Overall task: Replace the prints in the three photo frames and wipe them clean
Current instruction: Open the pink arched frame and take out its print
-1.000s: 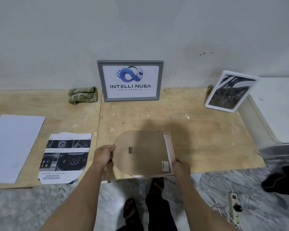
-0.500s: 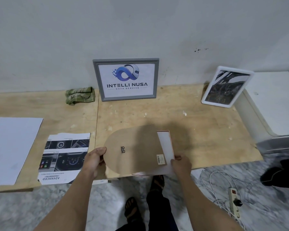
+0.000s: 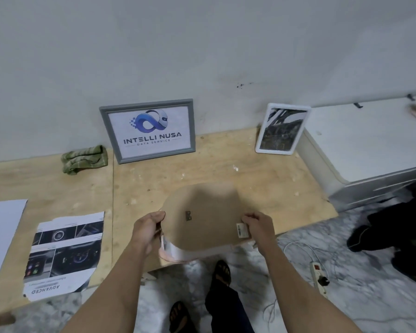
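Plywood table (image 3: 262,188) bears the grey frame (image 3: 151,129) and white frame (image 3: 282,129) against the wall. My left hand (image 3: 146,230) and right hand (image 3: 258,224) pinch the brown backing board (image 3: 207,212) over the near edge.

Both forearms reaching forward, bare. Left hand (image 3: 147,229) curled at nine o'clock, fingers clamped on an edge; right hand (image 3: 257,225) pinching at three o'clock.
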